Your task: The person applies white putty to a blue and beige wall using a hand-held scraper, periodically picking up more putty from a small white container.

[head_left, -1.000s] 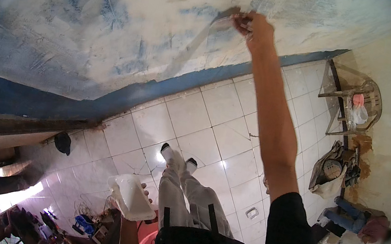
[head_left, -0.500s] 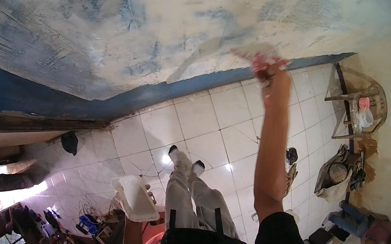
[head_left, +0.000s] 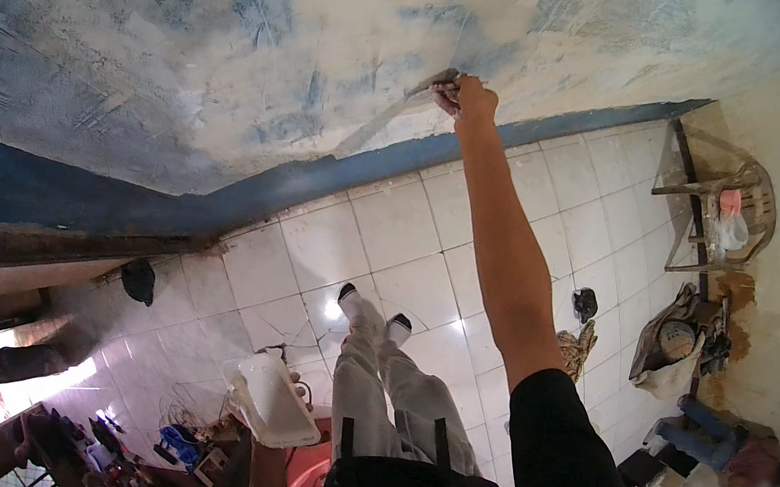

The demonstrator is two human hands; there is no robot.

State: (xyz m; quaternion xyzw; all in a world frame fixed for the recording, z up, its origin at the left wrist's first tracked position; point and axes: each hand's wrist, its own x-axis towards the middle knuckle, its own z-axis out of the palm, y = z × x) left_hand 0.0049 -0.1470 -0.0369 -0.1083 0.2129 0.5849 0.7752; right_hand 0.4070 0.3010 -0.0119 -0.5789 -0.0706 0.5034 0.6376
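My right hand [head_left: 464, 99] is stretched out against the wall [head_left: 362, 28], low on its patchy cream coating. Its fingers are closed on a flat putty knife [head_left: 446, 77], of which only a dark edge shows; the hand covers the rest. A damp-looking grey streak runs down-left from the tool. Close to my body, my left hand [head_left: 302, 393] holds a white rectangular plastic tub [head_left: 271, 399] from below, tilted. Most of that hand is hidden by the tub, with a few fingers showing at its side.
Below the coating runs a bare blue strip [head_left: 402, 161]. White floor tiles [head_left: 403, 220] lie under my feet. A pink bucket [head_left: 307, 478] is by my left leg. At right stand a plastic chair [head_left: 743, 211], a sack [head_left: 668, 341] and piled clothes [head_left: 732, 451]. Tools clutter the lower left.
My right hand has swept left and slightly up along the wall with the putty knife, which was blurred before. The left hand and tub stay nearly in place.
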